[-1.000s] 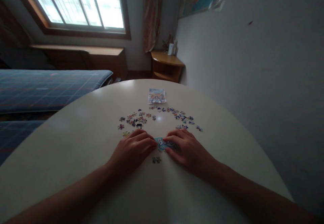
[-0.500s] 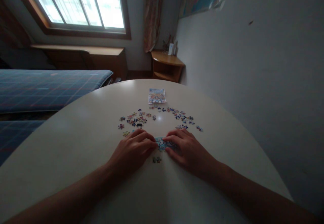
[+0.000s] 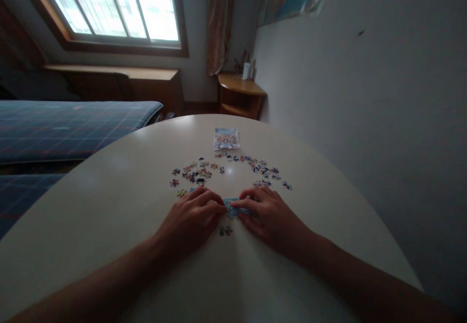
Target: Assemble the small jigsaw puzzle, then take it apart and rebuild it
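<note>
A partly joined jigsaw puzzle (image 3: 232, 208), light blue with dark outlines, lies flat on the white table between my hands. At its left edge, my left hand (image 3: 199, 211) holds it with fingers pressed together; the fingertips are partly hidden. My right hand (image 3: 264, 211) covers and grips its right part, the index finger stretched across the surface and the thumb along the near edge. Just below the puzzle sits a small dark-and-green group of jigsaw pieces (image 3: 225, 230), touched by neither hand. A yellow piece (image 3: 181, 193) rests beside my left hand.
Loose jigsaw pieces (image 3: 197, 171) are scattered beyond my left hand, and more pieces (image 3: 260, 166) beyond my right. Farther back lies a printed picture sheet (image 3: 226, 139). The round table (image 3: 146, 148) has a plaid mattress (image 3: 73, 128) at its left and a wall (image 3: 383, 118) at its right.
My right index finger has shifted left and down, from the puzzle's upper edge onto its surface. The right thumb has drawn in slightly. My left hand stays almost still.
</note>
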{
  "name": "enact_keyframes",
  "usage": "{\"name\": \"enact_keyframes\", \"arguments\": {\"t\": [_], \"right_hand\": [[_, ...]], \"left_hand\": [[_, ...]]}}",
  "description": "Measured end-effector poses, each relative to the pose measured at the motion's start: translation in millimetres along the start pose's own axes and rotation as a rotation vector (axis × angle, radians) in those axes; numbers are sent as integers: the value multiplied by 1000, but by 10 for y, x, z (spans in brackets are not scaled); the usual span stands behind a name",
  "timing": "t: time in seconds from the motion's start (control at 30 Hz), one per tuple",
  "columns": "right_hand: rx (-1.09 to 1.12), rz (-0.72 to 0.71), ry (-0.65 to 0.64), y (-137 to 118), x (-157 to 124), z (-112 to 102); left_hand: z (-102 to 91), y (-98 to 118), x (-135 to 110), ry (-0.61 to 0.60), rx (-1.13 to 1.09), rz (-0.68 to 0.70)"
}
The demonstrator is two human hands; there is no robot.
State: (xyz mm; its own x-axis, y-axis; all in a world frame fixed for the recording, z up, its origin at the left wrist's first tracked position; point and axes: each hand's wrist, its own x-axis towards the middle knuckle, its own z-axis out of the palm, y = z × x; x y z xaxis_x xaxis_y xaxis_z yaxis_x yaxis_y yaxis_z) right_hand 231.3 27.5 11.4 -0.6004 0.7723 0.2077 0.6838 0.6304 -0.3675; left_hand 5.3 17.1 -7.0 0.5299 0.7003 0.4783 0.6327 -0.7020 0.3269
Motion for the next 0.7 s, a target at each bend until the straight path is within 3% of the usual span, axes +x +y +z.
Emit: {"name": "enact_keyframes", "arguments": {"t": [0.7], "right_hand": [[-49, -79, -3, -5, -21, -6]], "left_hand": [[12, 6, 2, -10, 40, 31]]}}
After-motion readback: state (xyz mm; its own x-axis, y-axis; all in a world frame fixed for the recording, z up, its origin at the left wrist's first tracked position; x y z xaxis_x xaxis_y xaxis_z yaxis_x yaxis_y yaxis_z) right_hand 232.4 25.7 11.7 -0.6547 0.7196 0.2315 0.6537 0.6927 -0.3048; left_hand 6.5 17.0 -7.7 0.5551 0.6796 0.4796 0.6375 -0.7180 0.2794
